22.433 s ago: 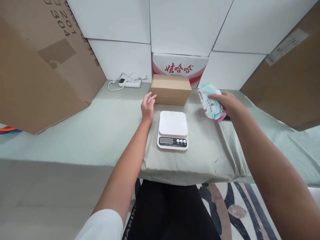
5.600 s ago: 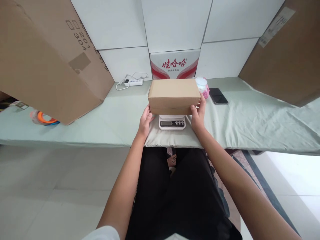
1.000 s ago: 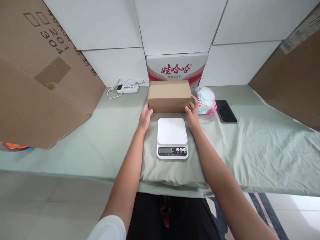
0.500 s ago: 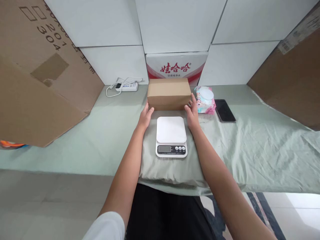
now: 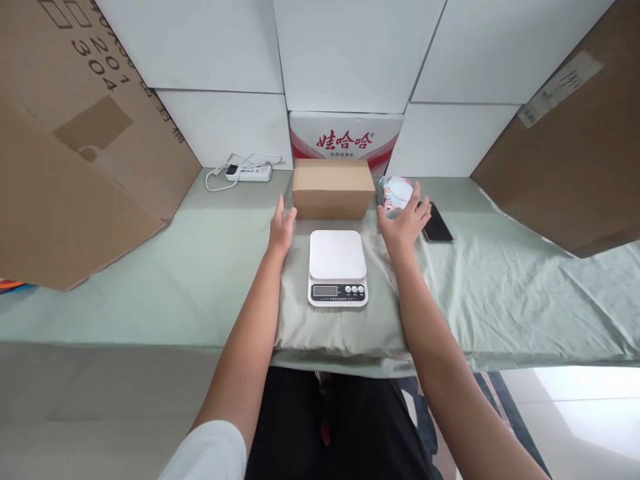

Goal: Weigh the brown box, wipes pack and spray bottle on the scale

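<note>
A closed brown cardboard box (image 5: pixel 331 200) stands on the green cloth behind a white digital kitchen scale (image 5: pixel 337 257), whose display looks blank. My left hand (image 5: pixel 281 228) is at the box's left side, fingers extended, apart from it or just beside it. Over a pack of wet wipes (image 5: pixel 395 193) with a white lid, my right hand (image 5: pixel 404 220) spreads its fingers and hides part of the pack; whether it touches the pack I cannot tell. A dark phone (image 5: pixel 437 224) lies to the right of that hand, partly covered by the fingers.
A white power strip (image 5: pixel 249 173) with a cable lies at the back left. Large cardboard panels stand at left (image 5: pixel 90 180) and right (image 5: pixel 565 153). A white and red carton (image 5: pixel 345 130) is against the back wall. The green cloth (image 5: pixel 200 287) covers the table up to its front edge.
My right hand has left the box's right side and moved right to the wipes pack, fingers spreading. My left hand has come slightly away from the box. The view has shifted a little.
</note>
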The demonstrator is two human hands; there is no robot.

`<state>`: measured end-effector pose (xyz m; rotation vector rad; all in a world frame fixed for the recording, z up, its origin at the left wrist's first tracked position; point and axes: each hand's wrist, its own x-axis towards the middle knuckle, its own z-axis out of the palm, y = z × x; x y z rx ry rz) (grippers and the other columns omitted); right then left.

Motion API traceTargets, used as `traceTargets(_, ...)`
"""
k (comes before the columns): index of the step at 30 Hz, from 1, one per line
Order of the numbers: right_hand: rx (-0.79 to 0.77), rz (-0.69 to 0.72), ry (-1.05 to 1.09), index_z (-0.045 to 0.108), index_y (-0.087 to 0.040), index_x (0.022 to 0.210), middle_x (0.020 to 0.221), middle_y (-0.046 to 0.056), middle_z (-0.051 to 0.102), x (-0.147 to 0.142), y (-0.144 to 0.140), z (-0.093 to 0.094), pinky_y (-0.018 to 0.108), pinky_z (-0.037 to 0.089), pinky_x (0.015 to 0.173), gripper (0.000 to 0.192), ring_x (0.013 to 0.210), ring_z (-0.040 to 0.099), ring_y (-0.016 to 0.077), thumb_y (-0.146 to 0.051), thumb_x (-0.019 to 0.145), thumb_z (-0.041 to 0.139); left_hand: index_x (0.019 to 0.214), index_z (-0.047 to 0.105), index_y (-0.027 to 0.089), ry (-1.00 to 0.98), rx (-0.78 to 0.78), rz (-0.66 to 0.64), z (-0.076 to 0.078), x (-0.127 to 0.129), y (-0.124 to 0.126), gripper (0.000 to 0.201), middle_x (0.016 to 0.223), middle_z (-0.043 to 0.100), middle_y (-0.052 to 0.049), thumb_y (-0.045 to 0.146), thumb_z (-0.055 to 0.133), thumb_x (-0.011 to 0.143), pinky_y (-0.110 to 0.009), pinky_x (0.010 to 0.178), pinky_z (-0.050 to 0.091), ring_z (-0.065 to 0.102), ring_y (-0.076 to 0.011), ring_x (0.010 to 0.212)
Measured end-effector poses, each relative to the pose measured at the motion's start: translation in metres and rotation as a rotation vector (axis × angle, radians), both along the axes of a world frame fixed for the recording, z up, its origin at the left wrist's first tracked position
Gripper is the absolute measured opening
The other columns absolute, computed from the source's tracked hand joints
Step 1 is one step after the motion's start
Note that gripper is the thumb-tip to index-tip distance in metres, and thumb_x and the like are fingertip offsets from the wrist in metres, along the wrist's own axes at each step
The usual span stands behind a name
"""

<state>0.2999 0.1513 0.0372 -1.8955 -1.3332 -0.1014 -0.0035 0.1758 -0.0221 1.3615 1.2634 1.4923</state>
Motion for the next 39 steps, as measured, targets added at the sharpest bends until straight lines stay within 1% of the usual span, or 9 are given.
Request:
traceTargets(3,-0.283,-0.137,0.036,0.022,-0.021,0.17,0.159,0.028,0.036,0.0,0.009,0.005,0.066,0.033,0.119,0.116,0.144,0.045,0.0499,-0.042,0.073,0.083,0.169,0.031,0.026,-0.007,0.015,-0.021,-0.003,0.002,0.003,0.093,0.181,0.021,-0.006,0.072,0.06,0.093,-0.04,0.138,0.016,0.015,-0.029,0.169)
traceTargets(6,-0.382,-0.181,0.08,0.02,-0.025,0.171,0.154,0.028,0.039,-0.004,0.016,0.007,0.06,0.041,0.112,0.121,0.134,0.054,0.0482,-0.039,0.071,0.087,0.169,0.032,0.026,-0.003,0.019,-0.026,-0.004,0.003,0.004,0.093,0.181,0.022,-0.006,0.072,0.06,0.093,-0.04,0.138,0.016,0.016,-0.0287,0.169)
traceTargets(12,-0.239,-0.207,0.113,0.031,-0.026,0.168,0.148,0.023,0.044,0.0,0.019,-0.003,0.058,0.044,0.111,0.105,0.132,0.055,0.0448,-0.043,0.077,0.079,0.169,0.032,0.024,0.015,0.016,-0.013,0.002,0.003,0.001,0.09,0.18,0.024,-0.006,0.069,0.057,0.095,-0.039,0.138,0.017,0.017,-0.0276,0.168)
traceTargets(15,-0.105,-0.168,0.287,0.042,-0.025,0.161,0.145,0.019,0.049,0.016,0.02,-0.006,0.057,0.045,0.113,0.098,0.131,0.057,0.0401,-0.041,0.072,0.079,0.168,0.033,0.025,0.017,0.003,0.001,0.004,0.004,0.0,0.088,0.179,0.027,-0.005,0.067,0.058,0.095,-0.04,0.138,0.018,0.019,-0.028,0.168)
traceTargets(19,0.092,0.111,0.905,0.057,-0.022,0.136,0.133,0.01,0.064,0.042,0.012,0.005,0.05,0.057,0.105,0.067,0.123,0.064,0.0299,-0.039,0.073,0.07,0.168,0.035,0.027,0.001,0.002,-0.004,0.004,0.004,0.001,0.086,0.179,0.029,-0.003,0.065,0.06,0.095,-0.042,0.138,0.018,0.02,-0.0274,0.168)
traceTargets(22,0.037,0.414,1.416,0.06,-0.028,0.127,0.126,0.005,0.071,0.051,-0.019,0.017,0.048,0.066,0.087,0.053,0.11,0.071,0.0274,-0.038,0.075,0.066,0.167,0.037,0.027,-0.009,0.01,-0.014,0.004,0.005,0.002,0.085,0.179,0.029,-0.003,0.064,0.062,0.094,-0.043,0.138,0.017,0.02,-0.0278,0.168)
traceTargets(25,-0.018,0.571,1.623,0.063,-0.028,0.125,0.123,0.006,0.074,0.043,-0.061,0.027,0.049,0.069,0.078,0.052,0.106,0.074,0.0298,-0.039,0.075,0.072,0.165,0.04,0.03,-0.027,0.047,-0.042,0.005,0.006,0.0,0.081,0.178,0.033,-0.002,0.063,0.062,0.094,-0.043,0.138,0.017,0.021,-0.0287,0.168)
traceTargets(31,0.098,0.718,1.512,0.062,-0.032,0.133,0.128,0.005,0.074,0.009,-0.112,0.037,0.047,0.07,0.082,0.055,0.116,0.073,0.0296,-0.036,0.079,0.069,0.163,0.044,0.027,-0.089,0.134,-0.031,0.01,0.005,-0.001,0.082,0.173,0.043,-0.005,0.068,0.059,0.093,-0.041,0.136,0.025,0.031,-0.0285,0.165)
traceTargets(39,0.027,0.837,1.053,0.048,-0.037,0.151,0.146,0.006,0.065,0.0,-0.108,0.018,0.05,0.068,0.081,0.071,0.124,0.069,0.0326,-0.046,0.081,0.058,0.163,0.042,0.026,-0.063,0.157,-0.041,0.007,0.008,0.002,0.093,0.172,0.045,-0.009,0.073,0.067,0.087,-0.044,0.134,0.03,0.036,-0.0308,0.163)
